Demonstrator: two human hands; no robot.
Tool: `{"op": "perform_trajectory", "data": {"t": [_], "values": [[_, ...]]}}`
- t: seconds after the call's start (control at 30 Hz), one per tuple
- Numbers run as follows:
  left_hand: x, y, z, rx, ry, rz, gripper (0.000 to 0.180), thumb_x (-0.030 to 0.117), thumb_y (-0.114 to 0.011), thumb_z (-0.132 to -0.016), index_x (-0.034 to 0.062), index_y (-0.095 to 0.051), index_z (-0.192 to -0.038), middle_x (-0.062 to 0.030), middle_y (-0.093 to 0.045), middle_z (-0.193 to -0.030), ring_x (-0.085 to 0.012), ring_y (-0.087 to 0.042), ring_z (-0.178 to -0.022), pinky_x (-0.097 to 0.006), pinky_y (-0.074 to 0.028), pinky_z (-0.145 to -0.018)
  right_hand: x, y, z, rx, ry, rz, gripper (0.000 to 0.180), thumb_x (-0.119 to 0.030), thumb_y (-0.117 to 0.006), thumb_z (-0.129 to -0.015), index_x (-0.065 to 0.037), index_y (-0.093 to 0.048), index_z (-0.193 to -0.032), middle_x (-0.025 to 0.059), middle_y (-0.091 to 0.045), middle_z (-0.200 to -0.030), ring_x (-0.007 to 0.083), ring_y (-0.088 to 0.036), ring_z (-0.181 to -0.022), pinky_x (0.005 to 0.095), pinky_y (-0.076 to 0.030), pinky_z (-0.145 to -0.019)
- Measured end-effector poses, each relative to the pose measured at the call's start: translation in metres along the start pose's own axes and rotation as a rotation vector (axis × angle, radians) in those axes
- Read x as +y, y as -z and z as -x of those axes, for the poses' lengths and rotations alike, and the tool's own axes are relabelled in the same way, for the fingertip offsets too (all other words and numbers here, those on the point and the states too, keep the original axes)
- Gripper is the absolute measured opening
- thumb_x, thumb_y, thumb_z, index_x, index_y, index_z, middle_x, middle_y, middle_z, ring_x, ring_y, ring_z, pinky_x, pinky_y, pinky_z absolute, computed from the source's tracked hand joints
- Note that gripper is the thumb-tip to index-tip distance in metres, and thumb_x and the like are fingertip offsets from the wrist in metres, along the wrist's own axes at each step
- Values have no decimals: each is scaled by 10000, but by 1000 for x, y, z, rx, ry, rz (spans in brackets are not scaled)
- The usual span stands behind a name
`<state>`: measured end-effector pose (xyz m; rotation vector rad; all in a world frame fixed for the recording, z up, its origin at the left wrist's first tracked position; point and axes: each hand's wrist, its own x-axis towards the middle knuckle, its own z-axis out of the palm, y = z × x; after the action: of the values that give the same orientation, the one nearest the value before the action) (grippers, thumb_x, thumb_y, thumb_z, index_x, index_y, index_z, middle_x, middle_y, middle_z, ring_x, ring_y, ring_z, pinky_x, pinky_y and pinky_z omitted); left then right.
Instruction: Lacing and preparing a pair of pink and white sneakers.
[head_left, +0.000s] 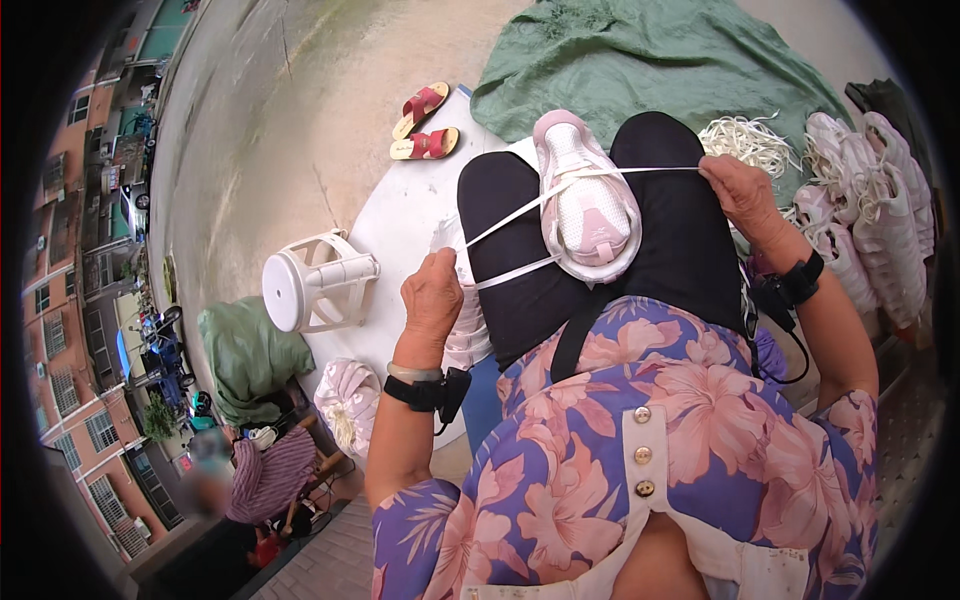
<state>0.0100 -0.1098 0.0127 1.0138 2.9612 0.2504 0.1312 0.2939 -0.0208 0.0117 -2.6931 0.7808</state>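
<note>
So the pink-and-white shoe [590, 215] is nestled between the inner edges of the black-clad thighs [680, 235], likely so it can't slide. White lace [652, 170] is gripped in both closed hands, left hand [432, 295] and right hand [742, 195] held beyond the thighs' outer edges, seemingly for tension. Loose laces [748, 143] are heaped by the green cloth's [640, 60] lower right edge, presumably within easy reach.

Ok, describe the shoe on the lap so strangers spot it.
Below the big green cloth are black-clad knees. Between them lies the pink and white shoe. Only its white laces stretch to the left hand and right hand, unlike the shoes piled at right.
</note>
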Motion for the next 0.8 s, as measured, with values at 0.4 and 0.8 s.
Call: {"op": "perform_trajectory", "data": {"t": [0.4,0.8], "values": [[-155,52,106,59,413,-180,68,100,-434,-831,84,-485,-873,-165,-578,-799,-394,-567,-737,-483,-451,-620,248,135,156,74,-311,403,233,-135,-452,-919,-7,-567,-1075,130,-622,-1024,254,-598,-957,328,-458,-793],[-191,117,97,-154,700,-61,365,363,-421,-860,54,-577,-742,-160,-583,-611,-308,-587,-572,-421,-455,-549,231,100,97,248,-950,-408,234,-253,-449,-889,-80,-477,-736,1,-423,-573,125,-397,-454,244,-319,-412]]}}
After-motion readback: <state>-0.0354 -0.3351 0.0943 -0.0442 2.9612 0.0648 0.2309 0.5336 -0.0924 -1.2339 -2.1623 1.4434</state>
